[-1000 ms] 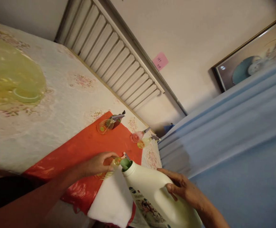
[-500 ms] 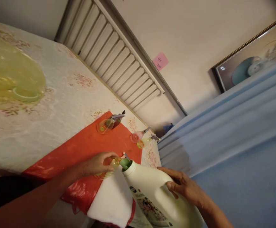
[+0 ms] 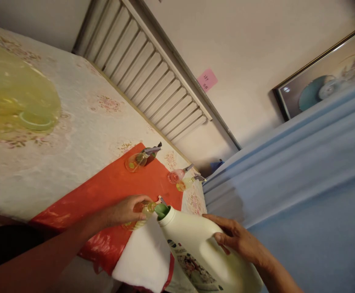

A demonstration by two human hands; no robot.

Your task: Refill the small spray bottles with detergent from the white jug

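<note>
My left hand (image 3: 136, 209) is closed around the neck of a clear bottle (image 3: 134, 224) with some yellow liquid in it. With my right hand (image 3: 237, 238) I grip the handle of a large cream detergent jug (image 3: 192, 236), tilted towards the bottle. The jug's green spout (image 3: 162, 211) is right at the bottle's mouth; whether they touch, I cannot tell. Beneath lie a red cloth (image 3: 113, 187) and a folded white towel (image 3: 147, 256). Behind stand a clear spray bottle (image 3: 134, 162), a pink spray bottle (image 3: 176, 176) and a yellow one (image 3: 183, 184).
A floral tablecloth (image 3: 82, 134) covers the table. On the left is a large translucent yellow basin (image 3: 40, 93). A white radiator (image 3: 153, 73) runs along the wall behind the table. To the right hangs a blue curtain (image 3: 287, 175), with a framed picture (image 3: 324, 77) above it.
The view has shifted very slightly, so the basin and table appear a little further right. Both hands, the bottle and the tilted jug keep the same position relative to each other.
</note>
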